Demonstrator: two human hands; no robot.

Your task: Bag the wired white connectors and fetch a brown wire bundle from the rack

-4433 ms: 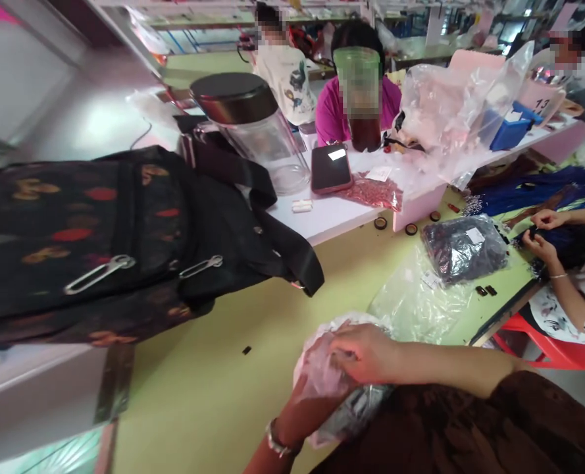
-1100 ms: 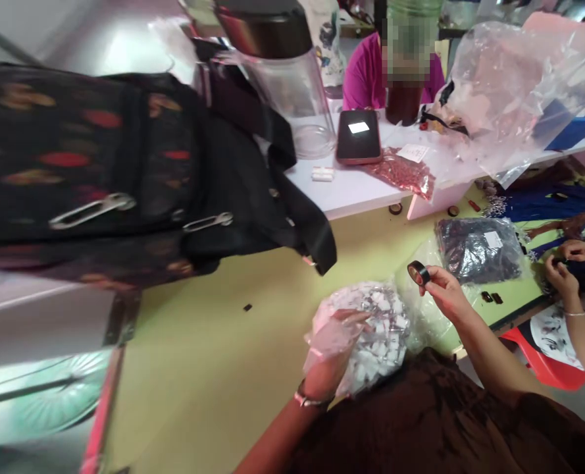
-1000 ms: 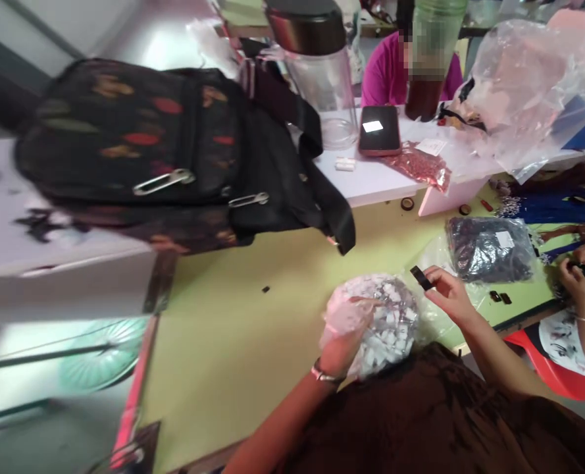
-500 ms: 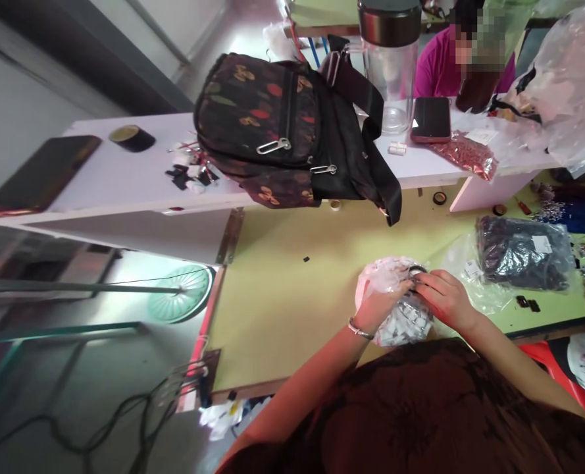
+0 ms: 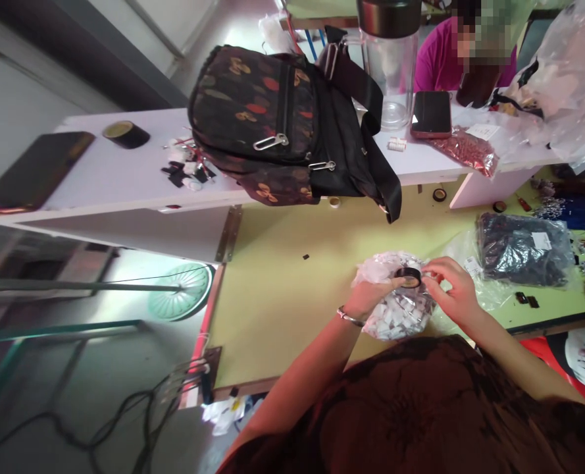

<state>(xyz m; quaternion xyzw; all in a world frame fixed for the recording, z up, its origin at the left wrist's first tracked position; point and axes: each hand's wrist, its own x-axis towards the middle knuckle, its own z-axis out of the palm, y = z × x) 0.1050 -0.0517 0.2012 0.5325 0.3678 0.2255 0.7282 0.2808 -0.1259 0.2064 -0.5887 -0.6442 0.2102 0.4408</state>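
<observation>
Yellow-green table (image 5: 267,289), white raised shelf (image 5: 99,184) along its far side. Shelf carries backpack (image 5: 260,115), lidded clear jar (image 5: 389,76) and phone (image 5: 431,113); presumably put up there to leave the lower surface for work.

Left hand (image 5: 368,299): partly closed, thumb against black tape roll (image 5: 412,282), which it appears to support. Roll sits above the clear bag of white pieces (image 5: 401,316), tilted so its opening partly faces the camera; likely held thus to present its edge to the other hand. Whether this hand also grips bag film: cannot tell.

Right hand (image 5: 451,286): half curled, thumb and index finger almost together beside the roll's right edge. Any tape end between them is too small to make out.

Bag rests close to the wearer's body, probably for short reach. Dark wrapped package (image 5: 522,253) lies to its right, apart.
</observation>
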